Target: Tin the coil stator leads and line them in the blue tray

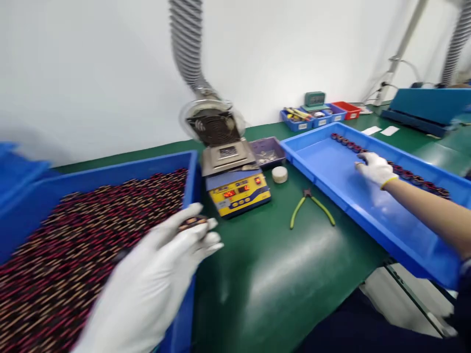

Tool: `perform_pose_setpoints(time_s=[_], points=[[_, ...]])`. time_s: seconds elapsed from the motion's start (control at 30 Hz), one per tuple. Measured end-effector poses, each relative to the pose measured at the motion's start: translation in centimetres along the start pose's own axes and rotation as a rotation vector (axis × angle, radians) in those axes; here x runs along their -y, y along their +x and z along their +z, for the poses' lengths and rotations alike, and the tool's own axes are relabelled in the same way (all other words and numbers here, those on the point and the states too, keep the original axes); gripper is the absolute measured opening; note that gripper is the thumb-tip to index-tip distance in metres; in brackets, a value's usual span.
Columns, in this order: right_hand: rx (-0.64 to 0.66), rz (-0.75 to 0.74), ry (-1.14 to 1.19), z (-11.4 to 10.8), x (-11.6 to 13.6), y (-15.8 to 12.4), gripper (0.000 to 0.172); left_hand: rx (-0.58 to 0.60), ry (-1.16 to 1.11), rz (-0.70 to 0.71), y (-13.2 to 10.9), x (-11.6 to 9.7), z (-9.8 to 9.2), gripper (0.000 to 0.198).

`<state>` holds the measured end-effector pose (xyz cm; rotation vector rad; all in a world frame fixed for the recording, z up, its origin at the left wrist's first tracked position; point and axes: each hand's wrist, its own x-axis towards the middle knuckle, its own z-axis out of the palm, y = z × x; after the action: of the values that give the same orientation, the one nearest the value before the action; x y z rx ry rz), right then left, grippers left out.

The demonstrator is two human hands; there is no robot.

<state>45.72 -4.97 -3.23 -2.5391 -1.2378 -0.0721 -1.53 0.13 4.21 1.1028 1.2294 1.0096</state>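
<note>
My left hand, in a white glove, is closed around a small round dark part with copper-coloured patches. It is over the right edge of a deep blue bin, which is full of blurred dark pieces with red and tan streaks. My right hand, in a white glove with some fingertips bare, reaches over a shallow blue tray. Its fingers are apart beside a row of small round dark-and-red parts, part of which it covers. I see nothing between those fingers.
A yellow-and-blue heated unit with red digits stands between bin and tray under a fume hose. Nearby are a purple box, a round white tin and green-handled pliers. Small blue boxes line the back.
</note>
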Motion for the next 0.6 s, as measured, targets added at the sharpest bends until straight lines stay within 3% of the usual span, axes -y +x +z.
perform_pose_setpoints(time_s=[0.03,0.1,0.2,0.3,0.37,0.47,0.6], points=[[-0.031,-0.054,0.121,-0.5,2.5,-0.8,0.052,0.049,-0.007,-0.002,-0.5,0.0,0.5,0.054],[0.063,-0.232,0.407,-1.8,8.2,-3.5,0.047,0.115,-0.030,0.021,-0.9,0.6,1.4,0.061],[0.398,-0.588,0.578,-3.6,16.5,-9.0,0.047,0.146,0.005,0.051,-0.5,1.9,1.7,0.069],[0.636,-0.635,0.620,-2.9,22.6,-13.7,0.067,0.133,0.102,0.114,0.1,3.1,1.5,0.072],[0.786,-0.617,0.765,-1.0,25.0,-15.0,0.067,0.131,0.140,0.142,0.4,3.7,1.4,0.073],[0.930,-0.563,0.997,2.0,25.9,-14.8,0.056,0.146,0.212,0.140,0.7,4.1,1.6,0.074],[0.979,-0.453,1.015,2.6,25.3,-13.8,0.036,0.159,0.286,0.089,0.6,4.2,1.9,0.074]])
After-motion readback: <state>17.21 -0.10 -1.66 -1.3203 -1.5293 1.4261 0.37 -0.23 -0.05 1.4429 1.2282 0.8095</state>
